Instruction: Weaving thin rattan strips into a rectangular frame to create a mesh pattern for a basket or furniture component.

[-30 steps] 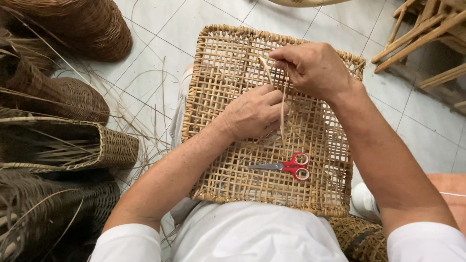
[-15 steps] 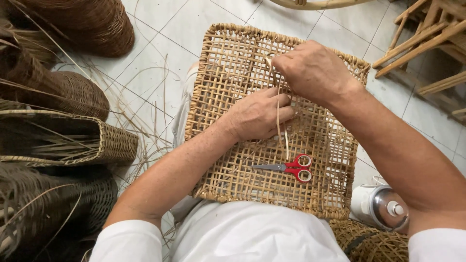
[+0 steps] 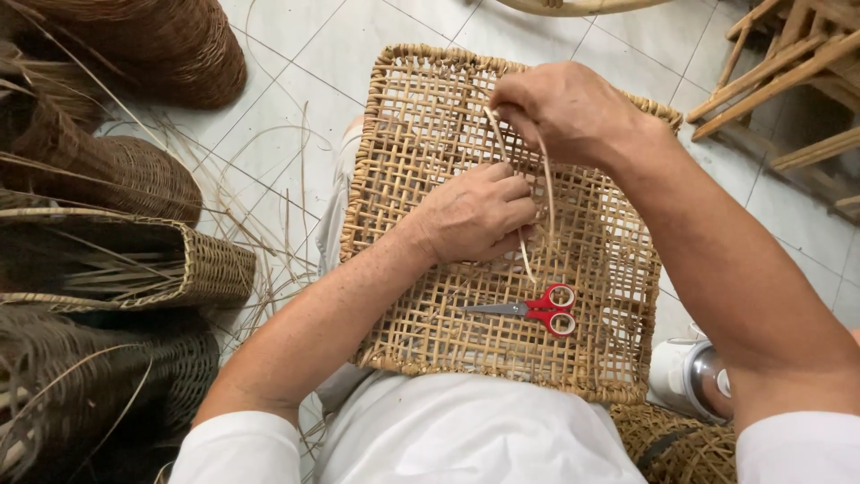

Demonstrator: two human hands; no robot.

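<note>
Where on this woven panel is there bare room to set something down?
Free: the panel's near-left corner, below the left hand, left of the scissors; and its right side, between the cane strand and the rim. Crowded: the middle, under both hands, the right hand gripping the strand.

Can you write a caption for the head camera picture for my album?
Two hands weave a cane strip into an open-weave rattan panel, red scissors resting on it.

Tan open-lattice woven panel (image 3: 430, 134), red-handled scissors (image 3: 537, 311), white floor tiles (image 3: 305, 54).
</note>
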